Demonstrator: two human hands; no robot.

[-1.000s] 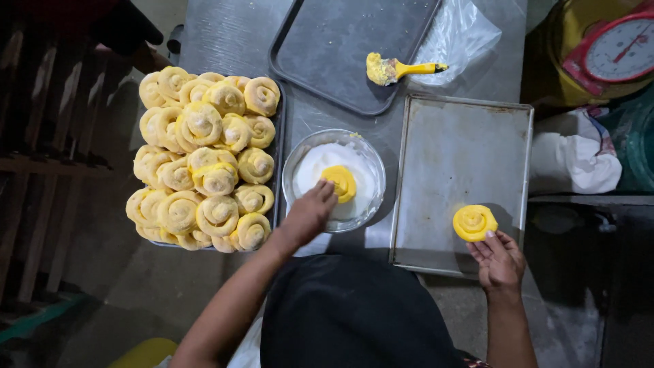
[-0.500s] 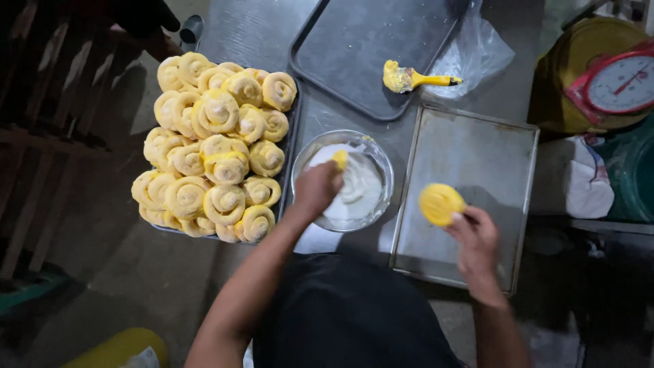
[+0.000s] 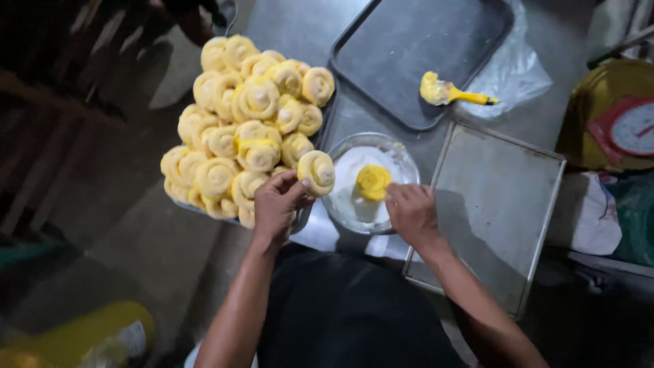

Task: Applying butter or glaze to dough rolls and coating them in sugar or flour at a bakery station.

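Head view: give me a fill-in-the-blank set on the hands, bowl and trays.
1. The left hand holds a spiral ____.
2. The yellow dough piece under the right hand lies in the glass ____.
3. The yellow brush lies on the ____ tray.

Missing words: bun; bowl; dark

metal tray (image 3: 497, 204): dull, scuffed | bowl (image 3: 402, 153): clear glass | dough rolls (image 3: 252, 116): matt
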